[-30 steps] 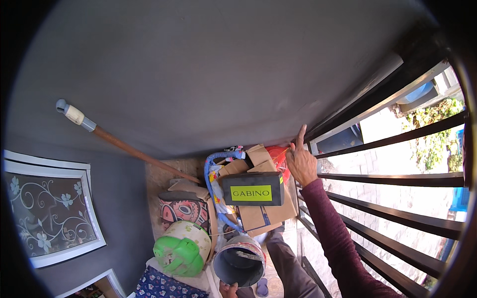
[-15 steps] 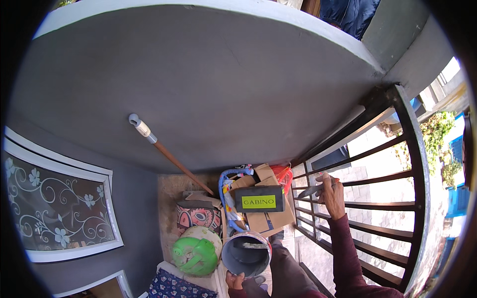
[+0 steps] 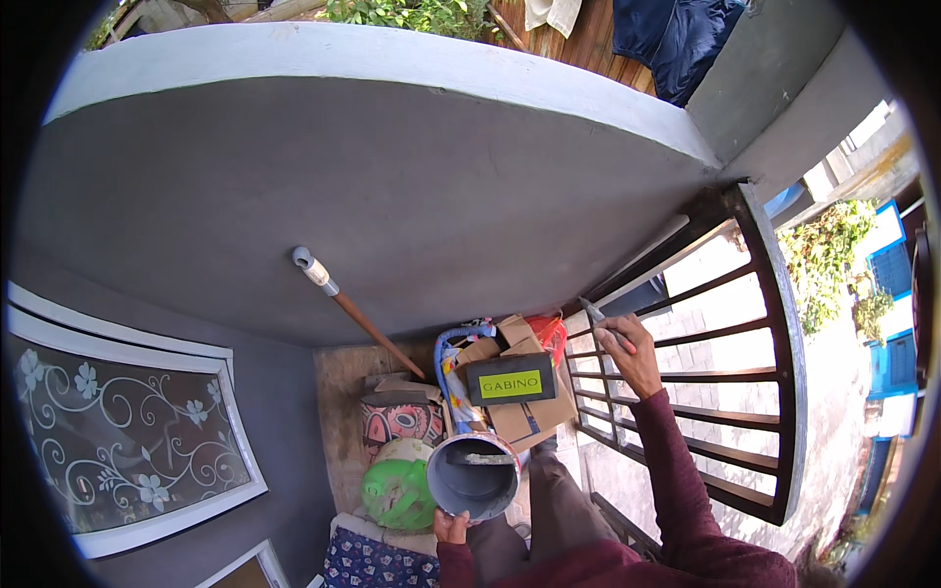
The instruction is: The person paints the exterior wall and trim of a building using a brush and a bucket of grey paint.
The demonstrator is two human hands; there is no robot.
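My right hand (image 3: pixel 630 351) is closed around a scraper-like tool with a grey blade (image 3: pixel 594 315), which points toward the corner where the grey wall (image 3: pixel 392 176) meets the dark railing (image 3: pixel 778 412); contact is unclear. Low in view, my left hand (image 3: pixel 453 525) grips the rim of a bucket (image 3: pixel 451 480) with grey inside and a pale strip (image 3: pixel 485 460) across it. Just beyond the bucket lie cardboard pieces (image 3: pixel 524 416) topped by a dark box with a yellow-green label (image 3: pixel 485 386).
A wooden pole (image 3: pixel 372 335) leans on the wall. A green plastic object (image 3: pixel 392 490), patterned cushion (image 3: pixel 402 423), blue tubing (image 3: pixel 448 348) and red bag (image 3: pixel 551 340) crowd the floor. A framed window (image 3: pixel 127 441) is left. Greenery and hanging clothes (image 3: pixel 676 44) show beyond the parapet.
The view has tilted up, showing more of the parapet top. My right hand's pose has changed from an extended finger to a grip, with the tool now angled up toward the corner.
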